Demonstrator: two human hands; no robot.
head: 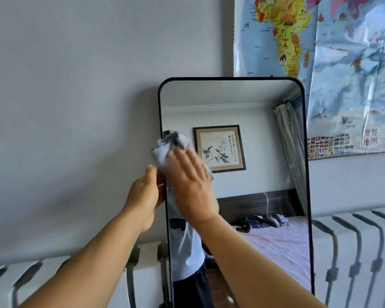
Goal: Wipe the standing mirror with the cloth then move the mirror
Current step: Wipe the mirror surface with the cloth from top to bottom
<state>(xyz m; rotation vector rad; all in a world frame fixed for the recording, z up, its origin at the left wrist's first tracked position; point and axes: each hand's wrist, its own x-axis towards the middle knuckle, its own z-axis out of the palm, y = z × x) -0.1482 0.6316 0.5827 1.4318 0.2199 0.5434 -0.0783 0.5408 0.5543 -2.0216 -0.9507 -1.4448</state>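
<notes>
A tall standing mirror (249,103) with a thin black frame and rounded corners leans against the grey wall. My right hand (191,185) lies flat on a crumpled pale blue-grey cloth (165,150) and presses it against the glass near the mirror's left edge, about mid-height. My left hand (145,196) grips that left edge of the frame just below the cloth. The glass reflects a bedroom with a framed painting, a bed and part of a person in a light shirt.
A large world map (342,70) hangs on the wall at the upper right, partly behind the mirror's top corner. White radiators (353,245) run along the wall low on both sides of the mirror. Bare grey wall fills the left.
</notes>
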